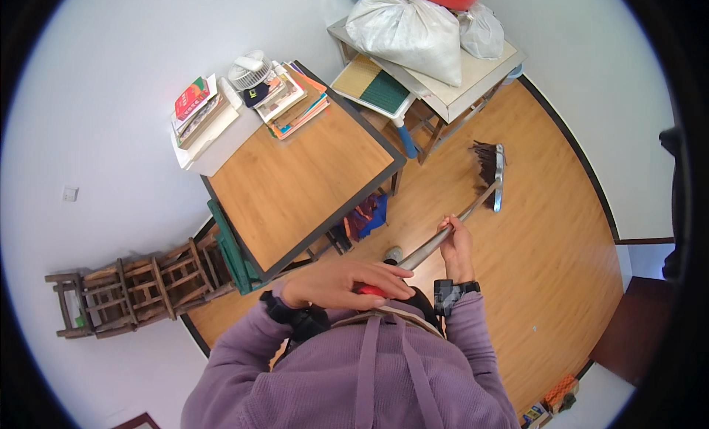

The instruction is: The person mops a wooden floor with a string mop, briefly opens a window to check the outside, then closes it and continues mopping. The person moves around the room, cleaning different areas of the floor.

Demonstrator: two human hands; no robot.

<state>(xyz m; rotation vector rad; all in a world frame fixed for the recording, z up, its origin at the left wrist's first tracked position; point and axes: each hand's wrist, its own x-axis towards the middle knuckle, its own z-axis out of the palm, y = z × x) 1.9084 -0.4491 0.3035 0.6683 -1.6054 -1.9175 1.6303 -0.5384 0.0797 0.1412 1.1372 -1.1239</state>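
Observation:
A broom slants across the wooden floor in front of me, its dark bristles and pale bar-shaped head (491,174) down on the boards. My right hand (456,244) is closed around the grey broom handle (432,244) partway along. Close to my waist, my left hand (343,283) curls over the handle's red end (371,290), which its fingers partly hide. Both wrists carry dark straps with devices.
To the left stands a wood-topped table (303,182) with books (292,104) and a white basket (249,71). Farther back, a white bag (406,34) rests on a cream table (473,86). Wooden stools (136,289) lie stacked by the wall. A dark brown piece of furniture (639,333) stands right.

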